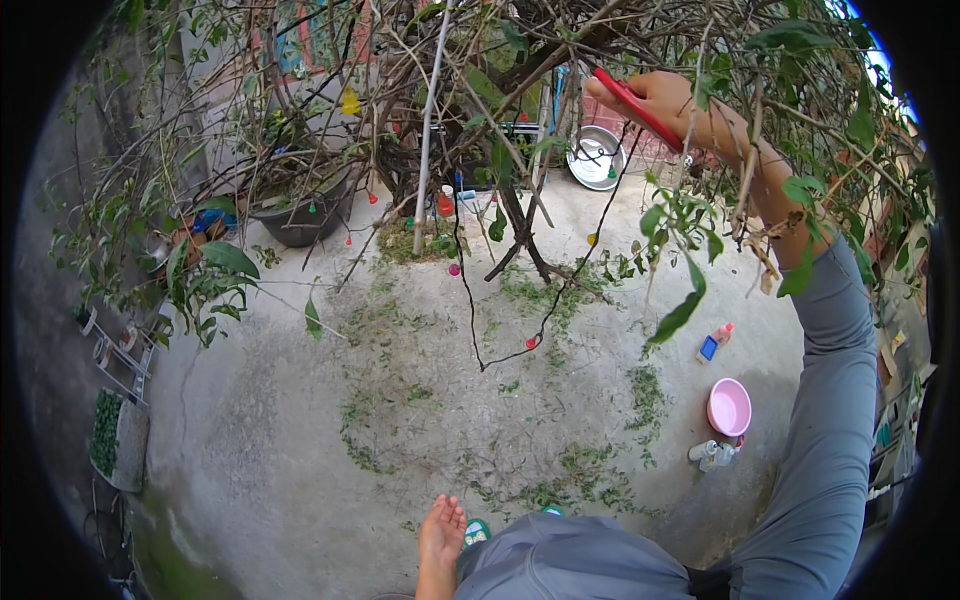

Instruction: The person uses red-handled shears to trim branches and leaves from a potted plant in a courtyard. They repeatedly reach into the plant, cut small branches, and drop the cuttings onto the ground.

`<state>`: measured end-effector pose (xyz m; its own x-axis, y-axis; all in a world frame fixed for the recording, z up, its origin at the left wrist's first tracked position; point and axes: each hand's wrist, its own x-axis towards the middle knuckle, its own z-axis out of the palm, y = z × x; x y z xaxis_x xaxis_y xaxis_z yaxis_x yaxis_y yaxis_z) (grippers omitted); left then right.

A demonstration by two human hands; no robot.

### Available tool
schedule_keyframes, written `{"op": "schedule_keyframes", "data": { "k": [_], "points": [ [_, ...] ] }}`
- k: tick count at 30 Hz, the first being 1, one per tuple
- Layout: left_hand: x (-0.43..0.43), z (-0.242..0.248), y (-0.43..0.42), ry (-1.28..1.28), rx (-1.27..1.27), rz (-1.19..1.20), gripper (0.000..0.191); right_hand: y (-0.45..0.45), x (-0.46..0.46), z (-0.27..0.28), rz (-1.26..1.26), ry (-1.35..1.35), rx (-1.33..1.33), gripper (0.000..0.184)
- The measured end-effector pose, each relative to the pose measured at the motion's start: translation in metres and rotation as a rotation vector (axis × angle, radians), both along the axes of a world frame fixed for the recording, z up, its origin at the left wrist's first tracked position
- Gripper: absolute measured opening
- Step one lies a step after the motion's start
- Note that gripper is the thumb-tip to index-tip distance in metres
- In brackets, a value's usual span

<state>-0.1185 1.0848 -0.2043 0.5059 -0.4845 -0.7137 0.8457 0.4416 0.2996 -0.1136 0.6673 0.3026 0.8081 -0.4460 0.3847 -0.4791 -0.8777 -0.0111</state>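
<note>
My right hand (667,101) is raised among the branches at upper right, gripping red-handled pruning shears (637,111). Their tip points up and left into the tangled woody vine (540,64), and twigs hide the blades. Low in front of my body, my left hand (442,529) holds nothing, its palm turned up and its fingers slightly bent. From the branches a black light string (469,300) with small coloured bulbs hangs in a long loop, below and left of the shears. Leafy shoots (682,285) droop in front of and below my right forearm.
A pale pole (431,127) stands left of the trunk. A dark plant pot (304,214) and a metal basin (596,157) are farther back. Cut leaves (577,472) litter the concrete floor (262,427). At right are a pink basin (729,407) and bottles (716,454).
</note>
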Motion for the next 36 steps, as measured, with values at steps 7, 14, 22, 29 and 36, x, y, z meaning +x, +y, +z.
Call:
{"op": "schedule_keyframes", "data": {
  "k": [7,14,22,29,36],
  "points": [
    [-0.006,-0.002,-0.001,-0.002,0.000,-0.010,0.022,0.011,-0.004,-0.015,0.268,-0.215,-0.011,0.077],
    [-0.005,-0.001,0.000,0.000,-0.002,-0.016,0.021,0.012,-0.004,-0.017,0.132,-0.108,-0.008,0.061],
    [-0.005,0.001,0.004,-0.003,0.012,-0.032,0.020,0.039,-0.006,-0.034,0.213,-0.030,0.169,0.080],
    [-0.008,0.000,0.006,-0.010,0.004,-0.033,0.020,0.051,0.009,-0.026,0.179,0.062,0.100,0.077],
    [-0.012,0.000,0.010,-0.003,0.014,-0.015,0.021,0.052,0.011,-0.029,0.151,0.061,0.065,0.086]
  ]
}}
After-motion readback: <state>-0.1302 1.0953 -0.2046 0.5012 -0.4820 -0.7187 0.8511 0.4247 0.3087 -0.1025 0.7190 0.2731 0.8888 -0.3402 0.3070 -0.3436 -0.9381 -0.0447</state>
